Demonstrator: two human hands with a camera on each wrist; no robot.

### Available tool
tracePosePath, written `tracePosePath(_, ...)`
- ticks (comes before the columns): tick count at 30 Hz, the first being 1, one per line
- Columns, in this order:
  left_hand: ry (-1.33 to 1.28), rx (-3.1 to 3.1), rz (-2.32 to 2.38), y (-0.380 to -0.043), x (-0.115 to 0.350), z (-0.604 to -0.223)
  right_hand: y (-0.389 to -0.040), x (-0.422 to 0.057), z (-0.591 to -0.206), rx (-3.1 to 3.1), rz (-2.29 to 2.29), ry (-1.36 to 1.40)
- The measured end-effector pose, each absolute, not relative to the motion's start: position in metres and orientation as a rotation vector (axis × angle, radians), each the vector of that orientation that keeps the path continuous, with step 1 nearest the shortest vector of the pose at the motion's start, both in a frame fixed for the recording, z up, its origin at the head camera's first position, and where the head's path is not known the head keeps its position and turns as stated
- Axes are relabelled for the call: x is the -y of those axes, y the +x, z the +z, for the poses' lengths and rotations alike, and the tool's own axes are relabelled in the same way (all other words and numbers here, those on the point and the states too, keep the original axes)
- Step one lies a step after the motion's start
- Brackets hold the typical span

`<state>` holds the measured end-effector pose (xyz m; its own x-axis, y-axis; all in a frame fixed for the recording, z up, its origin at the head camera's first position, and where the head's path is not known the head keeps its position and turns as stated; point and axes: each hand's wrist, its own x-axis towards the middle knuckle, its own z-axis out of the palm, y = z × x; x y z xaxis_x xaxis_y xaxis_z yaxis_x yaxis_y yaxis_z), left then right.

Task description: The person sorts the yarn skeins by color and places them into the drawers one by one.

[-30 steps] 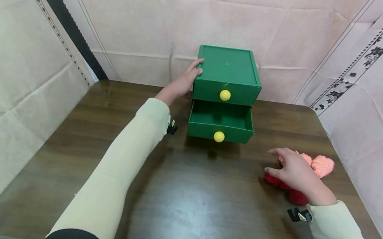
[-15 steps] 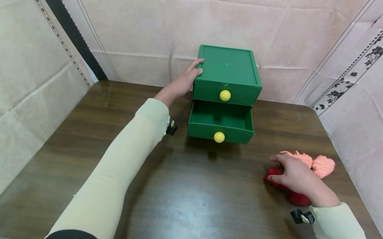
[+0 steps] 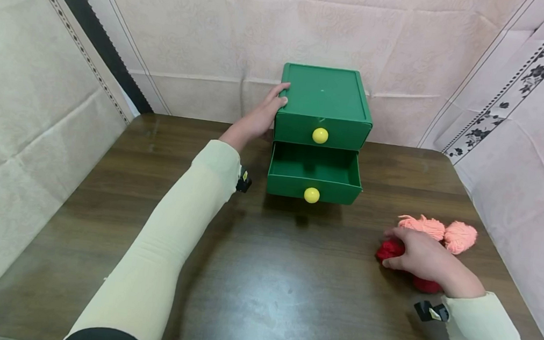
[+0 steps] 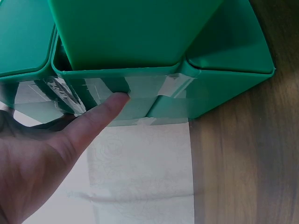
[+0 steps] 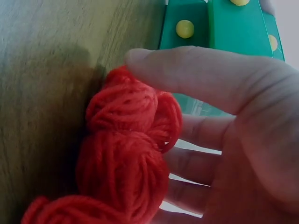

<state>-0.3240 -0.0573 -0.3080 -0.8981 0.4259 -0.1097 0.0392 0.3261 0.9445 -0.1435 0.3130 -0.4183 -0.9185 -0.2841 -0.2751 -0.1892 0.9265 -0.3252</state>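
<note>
Green cabinet: it (image 3: 324, 93) stands at the back of the counter (image 3: 243, 275), knobs facing the person, probably so the drawers can be reached from the front.
Left hand: it (image 3: 259, 117) rests against the cabinet's side, thumb laid straight along the clear tape (image 4: 145, 86); its fingers wrap nothing, and the touch looks meant to steady the cabinet.
Upper drawer: pushed in (image 3: 297, 129), which leaves the one beneath uncovered in front.
Lower drawer: pulled out (image 3: 292, 187), its inside facing up, presumably for access from above.
Right hand: it (image 3: 422, 253) reaches over the red yarn (image 3: 389, 250) with thumb and fingers spread to either side, a pose that would suit a soft bundle; no firm squeeze shows.
Red yarn: on the counter, under the right hand.
Pink yarn: just beyond the red yarn (image 3: 422, 226), outside the spread fingers.
</note>
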Motion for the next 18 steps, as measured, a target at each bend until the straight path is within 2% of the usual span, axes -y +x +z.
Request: tracePosePath(18, 0.418, -2.265, 1.588, -0.3251, 0.0584, -0.3097, -0.1434, -0.3122, -0.4227, -2.744, -0.417, -0.337)
